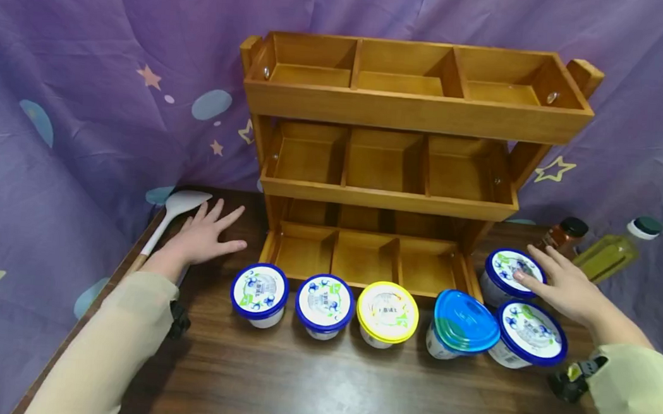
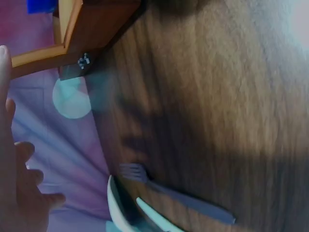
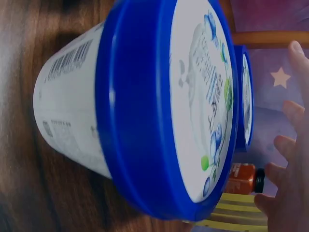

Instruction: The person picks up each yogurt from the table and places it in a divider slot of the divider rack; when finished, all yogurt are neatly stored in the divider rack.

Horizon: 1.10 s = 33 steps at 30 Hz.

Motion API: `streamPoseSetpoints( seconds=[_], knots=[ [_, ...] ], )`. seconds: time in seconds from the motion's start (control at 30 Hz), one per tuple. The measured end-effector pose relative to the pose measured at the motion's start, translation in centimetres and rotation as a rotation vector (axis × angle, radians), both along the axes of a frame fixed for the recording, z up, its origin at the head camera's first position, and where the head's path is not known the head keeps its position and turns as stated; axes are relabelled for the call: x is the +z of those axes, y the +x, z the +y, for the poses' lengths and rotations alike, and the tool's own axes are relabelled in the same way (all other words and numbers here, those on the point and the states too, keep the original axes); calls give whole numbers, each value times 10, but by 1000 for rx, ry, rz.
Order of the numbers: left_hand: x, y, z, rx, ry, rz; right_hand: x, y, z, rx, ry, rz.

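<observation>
Several lidded cups stand in a row before a three-tier wooden rack (image 1: 406, 110): two blue-lidded (image 1: 259, 291) (image 1: 324, 303), one yellow-lidded (image 1: 388, 312), one with a clear blue lid (image 1: 464, 323), then a blue-lidded cup (image 1: 531, 333) at the right end. Behind that one stands another blue-lidded cup (image 1: 504, 268). My right hand (image 1: 538, 270) hovers with straight fingers over this rear cup's lid, fingertips touching or just above it. The right wrist view shows the near cup (image 3: 145, 111) large and the rear cup (image 3: 244, 96) behind. My left hand (image 1: 216, 225) lies flat and spread on the table beside a white spatula (image 1: 180, 207).
A brown spice jar (image 1: 566, 234) and a yellow oil bottle (image 1: 613, 253) stand at the back right, close to my right hand. A fork (image 2: 178, 195) and the white spatula (image 2: 116, 208) lie by the table's left edge. Purple star-print cloth (image 1: 88, 91) hangs behind and at both sides.
</observation>
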<state>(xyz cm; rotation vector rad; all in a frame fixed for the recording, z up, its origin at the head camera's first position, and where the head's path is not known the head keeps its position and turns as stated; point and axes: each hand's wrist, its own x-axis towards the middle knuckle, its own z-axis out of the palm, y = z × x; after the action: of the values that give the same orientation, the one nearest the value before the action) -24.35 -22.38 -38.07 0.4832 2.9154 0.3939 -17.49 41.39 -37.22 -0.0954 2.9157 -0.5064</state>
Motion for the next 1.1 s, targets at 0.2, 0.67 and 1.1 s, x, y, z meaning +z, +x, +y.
streamPoseSetpoints(
  seconds=[0.2, 0.67, 1.1],
  knots=[
    [-16, -3, 6, -25, 114, -38, 0, -2, -8, 6, -50, -24],
    [-38, -10, 20, -18, 351, -177, -1, -4, -15, -25, -61, -27],
    [-46, -9, 26, -69, 507, -231, -5, -8, -12, -29, -55, -81]
  ],
)
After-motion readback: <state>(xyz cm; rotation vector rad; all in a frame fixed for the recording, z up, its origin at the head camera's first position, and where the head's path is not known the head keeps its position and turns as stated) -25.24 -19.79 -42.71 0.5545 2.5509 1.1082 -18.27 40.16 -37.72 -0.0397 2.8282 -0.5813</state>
